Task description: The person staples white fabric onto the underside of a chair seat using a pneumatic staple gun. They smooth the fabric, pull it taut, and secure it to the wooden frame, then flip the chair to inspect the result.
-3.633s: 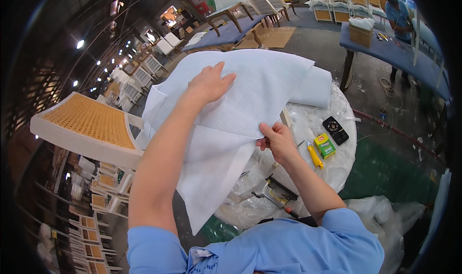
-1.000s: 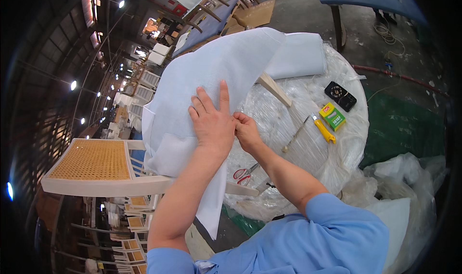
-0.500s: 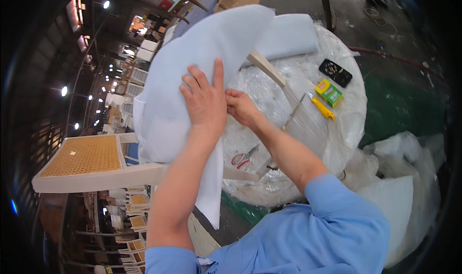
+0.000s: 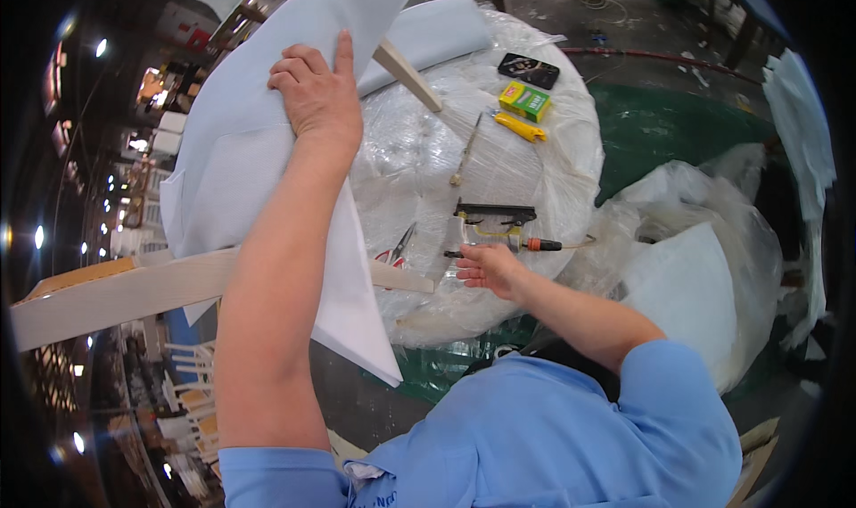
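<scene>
My left hand [image 4: 321, 98] lies on a pale blue-white sheet of cloth [image 4: 236, 169], index finger stretched out near its upper edge. Beneath the sheet is a light wooden chair frame [image 4: 116, 298]; one leg [image 4: 407, 75] sticks out past the cloth. My right hand [image 4: 490, 272] is open, its fingers loosely apart, close beside a staple gun [image 4: 495, 214] with an orange-and-black hose fitting. Whether the fingertips touch the gun is hard to tell. Red-handled scissors [image 4: 395, 249] lie between the sheet and the gun.
A round table [image 4: 571, 169] wrapped in clear plastic carries a thin rod-like tool [image 4: 468, 147], a yellow-handled cutter [image 4: 520, 127], a green-yellow box [image 4: 525, 101] and a black phone-like object [image 4: 529, 70]. Crumpled plastic sheeting [image 4: 695, 205] stands to the right.
My right hand has left the cloth's edge and moved down and right to the staple gun, which now shows. My left hand stays on the sheet. The whole view has shifted right.
</scene>
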{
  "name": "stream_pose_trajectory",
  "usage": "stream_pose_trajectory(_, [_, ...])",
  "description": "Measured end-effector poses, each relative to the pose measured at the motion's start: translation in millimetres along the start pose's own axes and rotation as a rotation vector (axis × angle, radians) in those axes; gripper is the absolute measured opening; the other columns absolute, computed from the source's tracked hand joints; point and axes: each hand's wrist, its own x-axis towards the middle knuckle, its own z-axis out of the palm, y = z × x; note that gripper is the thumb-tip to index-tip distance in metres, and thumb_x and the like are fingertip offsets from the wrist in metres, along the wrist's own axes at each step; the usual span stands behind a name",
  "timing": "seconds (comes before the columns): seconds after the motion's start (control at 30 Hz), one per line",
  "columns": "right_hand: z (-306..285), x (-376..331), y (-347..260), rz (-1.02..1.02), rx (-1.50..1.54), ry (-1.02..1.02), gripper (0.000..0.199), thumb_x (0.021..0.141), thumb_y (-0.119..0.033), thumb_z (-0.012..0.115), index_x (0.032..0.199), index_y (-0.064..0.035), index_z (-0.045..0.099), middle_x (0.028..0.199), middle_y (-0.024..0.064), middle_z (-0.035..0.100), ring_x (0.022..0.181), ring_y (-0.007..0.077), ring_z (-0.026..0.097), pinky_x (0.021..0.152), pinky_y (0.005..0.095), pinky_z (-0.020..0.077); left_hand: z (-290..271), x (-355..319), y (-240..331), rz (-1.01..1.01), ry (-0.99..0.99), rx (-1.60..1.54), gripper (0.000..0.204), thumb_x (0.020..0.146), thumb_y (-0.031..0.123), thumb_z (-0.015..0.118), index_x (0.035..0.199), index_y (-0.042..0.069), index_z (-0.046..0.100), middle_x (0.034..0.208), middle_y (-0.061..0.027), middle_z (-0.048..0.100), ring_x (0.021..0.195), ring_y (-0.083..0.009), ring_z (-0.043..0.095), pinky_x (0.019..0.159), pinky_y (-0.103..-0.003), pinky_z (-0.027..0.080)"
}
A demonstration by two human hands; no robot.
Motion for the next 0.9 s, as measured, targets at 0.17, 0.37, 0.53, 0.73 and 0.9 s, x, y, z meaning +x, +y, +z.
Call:
stream_pose_trajectory(0.17, [-2,47,35,-0.032,0.507,0.449,0.066,0.092,-0.045,0.077,0.134,-0.0007,0.052,0.123,0.0222,0.065,0.100,0.0339,0.067,0.088,0.0478,0.0543,1,1,1,-0.016,0.027,-0.028,0.069,0.103,0.024,0.047,0.167,0.026,0.020,0.148,-0.0429,0.034,0.122,-0.0591,0.046,0.102,-0.065,0.035])
stream_pose_trajectory(0.37, [27,66,34,-0.360,0.664,0.733,0.054,0.086,-0.032,0.080,0.125,-0.0015,0.058,0.103,0.0114,0.070,0.086,0.0245,0.067,0.076,0.0433,0.0532,0,1,0,-0.009,0.041,0.018,0.082,0.097,0.029,0.058,0.167,0.025,0.017,0.146,-0.0420,0.036,0.120,-0.0564,0.049,0.100,-0.061,0.039])
stream_pose_trajectory(0.53, [-11,38,-9,-0.690,-0.002,0.804,0.028,0.082,-0.022,0.078,0.104,-0.0051,0.073,0.087,0.0109,0.076,0.079,0.0215,0.071,0.076,0.0362,0.0544,0,2,2,0.013,0.025,0.018,0.072,0.102,0.024,0.049,0.167,0.023,0.019,0.146,-0.0432,0.035,0.119,-0.0573,0.048,0.102,-0.064,0.035])
stream_pose_trajectory(0.73, [-59,39,-73,-1.040,-0.804,0.632,0.027,0.079,-0.019,0.080,0.098,-0.0069,0.066,0.090,0.0126,0.065,0.088,0.0350,0.065,0.077,0.0453,0.0525,-4,3,6,0.021,-0.002,-0.005,0.096,0.087,0.033,0.072,0.167,0.022,0.019,0.145,-0.0410,0.037,0.118,-0.0527,0.048,0.103,-0.058,0.037])
stream_pose_trajectory(0.9, [-67,45,-75,-0.942,-0.792,0.536,0.046,0.078,-0.013,0.079,0.119,-0.0122,0.058,0.099,0.0155,0.064,0.102,0.0406,0.062,0.083,0.0489,0.0520,-12,5,8,0.020,-0.044,-0.029,0.114,0.077,0.037,0.082,0.167,0.020,0.016,0.145,-0.0393,0.038,0.120,-0.0495,0.048,0.105,-0.053,0.037])
